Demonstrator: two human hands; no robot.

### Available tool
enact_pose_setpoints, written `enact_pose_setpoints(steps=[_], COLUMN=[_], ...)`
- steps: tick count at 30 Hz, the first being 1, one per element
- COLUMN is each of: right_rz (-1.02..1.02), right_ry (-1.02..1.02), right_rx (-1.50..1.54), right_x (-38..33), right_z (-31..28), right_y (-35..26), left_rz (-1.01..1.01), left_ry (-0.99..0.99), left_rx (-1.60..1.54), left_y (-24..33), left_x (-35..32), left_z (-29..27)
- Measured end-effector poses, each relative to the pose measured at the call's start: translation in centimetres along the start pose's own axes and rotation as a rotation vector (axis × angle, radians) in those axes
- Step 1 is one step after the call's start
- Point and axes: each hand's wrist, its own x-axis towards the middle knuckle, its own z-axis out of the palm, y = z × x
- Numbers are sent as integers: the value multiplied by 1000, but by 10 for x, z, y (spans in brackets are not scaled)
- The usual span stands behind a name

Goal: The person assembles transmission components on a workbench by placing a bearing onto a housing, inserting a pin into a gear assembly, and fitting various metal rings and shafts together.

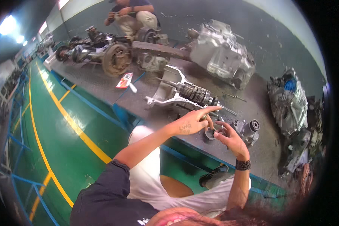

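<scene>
My left hand (194,122) reaches over the bench edge with its index finger stretched out toward the end of a gear shaft (194,93). Another of its fingers points down by a small dark ring-shaped metal part (209,135). My right hand (232,141), wearing a dark wristband, is curled at that part, its thumb against the rim. How far its other fingers wrap round is partly hidden. The gear shaft lies in an open silver gearbox housing half (158,98), just beyond my left hand. To the right of my right hand stands a small metal housing (249,130) with a round bearing end.
A large silver gearbox casing (222,52) stands at the back of the dark bench (139,90). More casings (288,101) are at the right. An axle assembly with a rusty drum (116,59) lies far left, where another person (133,15) crouches. A thin rod (234,97) lies behind my hands.
</scene>
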Motion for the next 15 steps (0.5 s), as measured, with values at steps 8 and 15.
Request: enact_pose_setpoints(steps=[8,15], right_rz=[-197,-245], right_ry=[103,411], right_rx=[345,157], right_x=[54,51], right_z=[-16,-35], right_y=[35,35], left_rz=[27,88], left_ry=[-254,19], left_rx=[-362,-326], left_y=[-29,-61], left_x=[89,87], left_z=[-7,4])
